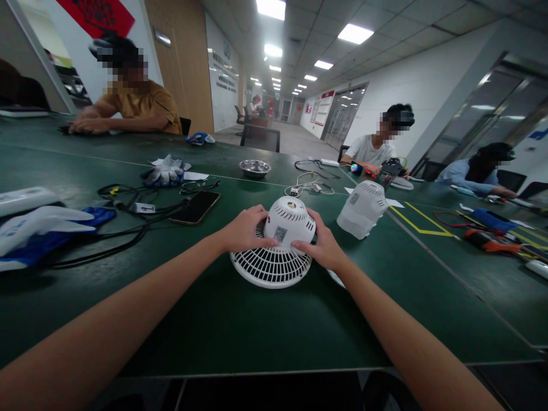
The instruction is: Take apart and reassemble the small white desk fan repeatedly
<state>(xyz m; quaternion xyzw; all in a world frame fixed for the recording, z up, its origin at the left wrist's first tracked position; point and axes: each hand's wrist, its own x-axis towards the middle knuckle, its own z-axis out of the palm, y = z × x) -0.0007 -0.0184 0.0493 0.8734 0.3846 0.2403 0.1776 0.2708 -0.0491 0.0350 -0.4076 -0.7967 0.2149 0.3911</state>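
Observation:
A white fan head (287, 224) with a round slotted grille (274, 267) rests grille-down on the green table in front of me. Its domed motor housing points up and carries a small printed label. My left hand (250, 229) is wrapped around the left side of the housing, thumb on its front. From the right, my right hand (319, 242) grips the same housing, its thumb near the label. Just beyond my right hand stands a white vented fan base (363, 209), slightly tilted. A white edge of some flat piece (336, 278) shows under my right forearm.
To the left lie a phone (196, 206), black cables (128, 228) and blue-white gloves (51, 228). A metal bowl (255, 168) and a white cable (310, 185) are farther back. An orange-black multimeter (492, 241) lies right. Several other people sit around the table.

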